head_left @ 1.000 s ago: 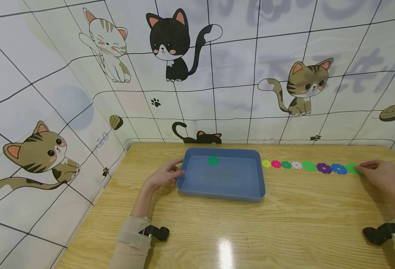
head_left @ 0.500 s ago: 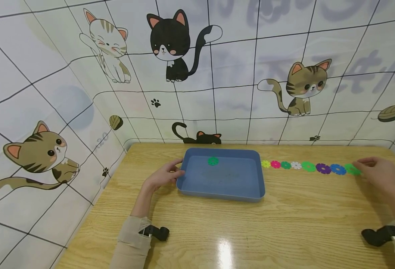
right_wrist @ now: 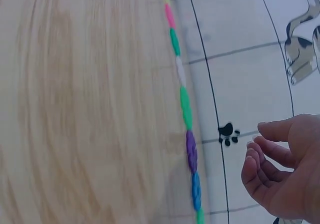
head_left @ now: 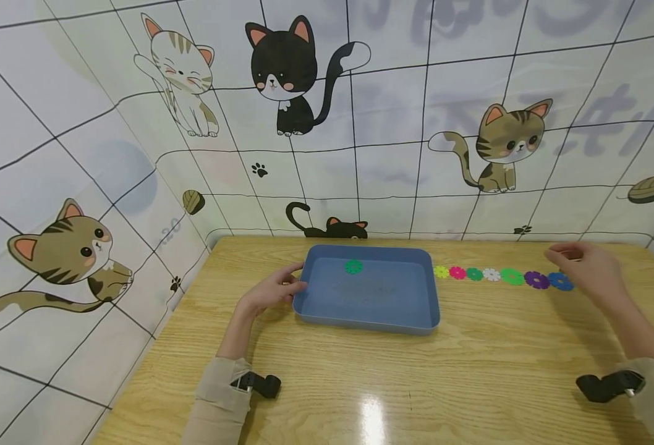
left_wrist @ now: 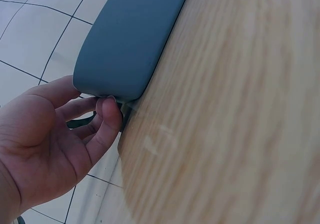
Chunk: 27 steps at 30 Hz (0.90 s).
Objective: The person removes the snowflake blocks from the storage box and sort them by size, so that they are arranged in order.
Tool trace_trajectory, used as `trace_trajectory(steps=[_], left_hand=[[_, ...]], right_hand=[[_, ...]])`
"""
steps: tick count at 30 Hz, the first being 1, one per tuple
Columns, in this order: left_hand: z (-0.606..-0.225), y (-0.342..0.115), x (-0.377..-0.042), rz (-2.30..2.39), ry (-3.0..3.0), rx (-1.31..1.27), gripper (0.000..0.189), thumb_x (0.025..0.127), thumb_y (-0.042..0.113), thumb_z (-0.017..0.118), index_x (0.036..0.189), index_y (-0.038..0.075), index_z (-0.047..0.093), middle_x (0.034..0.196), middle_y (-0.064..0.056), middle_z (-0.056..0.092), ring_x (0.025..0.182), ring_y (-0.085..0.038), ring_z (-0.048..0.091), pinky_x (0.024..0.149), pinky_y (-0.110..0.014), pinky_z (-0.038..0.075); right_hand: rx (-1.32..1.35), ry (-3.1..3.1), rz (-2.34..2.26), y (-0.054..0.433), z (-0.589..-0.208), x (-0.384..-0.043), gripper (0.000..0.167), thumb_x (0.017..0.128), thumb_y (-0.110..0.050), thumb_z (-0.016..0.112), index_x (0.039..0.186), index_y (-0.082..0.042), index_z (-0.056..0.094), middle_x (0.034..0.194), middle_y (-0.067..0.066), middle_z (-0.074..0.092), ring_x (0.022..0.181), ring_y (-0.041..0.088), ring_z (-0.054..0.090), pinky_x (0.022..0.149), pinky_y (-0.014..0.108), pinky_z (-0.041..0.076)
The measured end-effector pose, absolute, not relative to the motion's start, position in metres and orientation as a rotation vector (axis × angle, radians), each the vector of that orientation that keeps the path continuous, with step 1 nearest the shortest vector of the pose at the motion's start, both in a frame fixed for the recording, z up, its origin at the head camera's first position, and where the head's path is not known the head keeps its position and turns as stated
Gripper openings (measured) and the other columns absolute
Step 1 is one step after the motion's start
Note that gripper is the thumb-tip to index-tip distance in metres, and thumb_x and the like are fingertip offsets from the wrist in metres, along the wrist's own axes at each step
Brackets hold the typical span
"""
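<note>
My left hand (head_left: 271, 289) grips the left end of a shallow blue tray (head_left: 371, 326); in the left wrist view its fingertips (left_wrist: 111, 107) press against the tray's end wall. Inside the tray, near its far side, lies one green flower-shaped disc (head_left: 353, 266). My right hand (head_left: 591, 272) hovers over the right end of a row of coloured discs, its fingers loosely bent with nothing between them. That row includes a pink disc (head_left: 457, 272), a purple disc (head_left: 536, 280) and a blue disc (head_left: 560, 281). A green disc (right_wrist: 200, 216) past the blue one shows only in the right wrist view.
The discs lie edge to edge on the wooden table (head_left: 416, 383), running right from the tray. Behind the table stands a wall (head_left: 394, 167) with cat pictures, close to the row. A second wall (head_left: 82, 167) rises at the left.
My right hand has let go of the green disc at the row's right end, lifted and moved left over it, now covering it in the head view. The left hand and tray stay put.
</note>
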<state>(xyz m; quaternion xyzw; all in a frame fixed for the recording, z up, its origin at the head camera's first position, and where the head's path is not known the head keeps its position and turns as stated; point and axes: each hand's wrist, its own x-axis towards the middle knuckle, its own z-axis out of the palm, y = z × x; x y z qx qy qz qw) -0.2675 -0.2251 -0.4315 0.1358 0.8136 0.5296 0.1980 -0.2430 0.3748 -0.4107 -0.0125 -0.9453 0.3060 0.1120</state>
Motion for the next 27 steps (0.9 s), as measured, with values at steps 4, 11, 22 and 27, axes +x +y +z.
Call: trace_trajectory(steps=[4, 11, 22, 27], left_hand=[[-0.430, -0.225, -0.267, 1.484, 2.279, 0.375, 0.066, 0.104, 0.015, 0.058, 0.160, 0.004, 0.024, 0.109, -0.018, 0.056, 0.074, -0.019, 0.058, 0.072, -0.030, 0.051], [-0.433, -0.226, -0.268, 1.491, 2.271, 0.373, 0.067, 0.104, 0.016, 0.059, 0.160, 0.005, 0.025, 0.108, -0.018, 0.055, 0.075, -0.018, 0.057, 0.072, -0.030, 0.050], [-0.433, -0.227, -0.268, 1.483, 2.268, 0.397, 0.067, 0.104, 0.016, 0.058, 0.160, 0.004, 0.024, 0.108, -0.018, 0.056, 0.075, -0.019, 0.057, 0.073, -0.031, 0.050], [-0.433, -0.227, -0.268, 1.479, 2.276, 0.403, 0.066, 0.104, 0.016, 0.058, 0.160, 0.004, 0.024, 0.107, -0.018, 0.056, 0.074, -0.019, 0.057, 0.073, -0.031, 0.051]], right_hand=[[0.039, -2.768, 0.984, 0.355, -0.403, -0.244, 0.047, 0.104, -0.035, 0.056, 0.122, 0.009, 0.061, 0.112, 0.033, 0.062, 0.067, -0.007, 0.054, 0.057, 0.026, 0.046], [0.146, -2.755, 1.044, 0.319, -0.396, -0.248, 0.044, 0.103, -0.034, 0.058, 0.122, 0.005, 0.064, 0.107, 0.026, 0.067, 0.069, -0.006, 0.058, 0.060, 0.024, 0.047], [0.315, -2.764, 1.158, 0.256, -0.382, -0.249, 0.045, 0.104, -0.037, 0.059, 0.126, 0.002, 0.062, 0.109, 0.022, 0.066, 0.084, 0.020, 0.065, 0.063, 0.026, 0.051], [0.411, -2.761, 1.204, 0.228, -0.383, -0.252, 0.039, 0.103, -0.031, 0.061, 0.124, 0.002, 0.064, 0.108, 0.021, 0.068, 0.094, 0.033, 0.065, 0.066, 0.026, 0.052]])
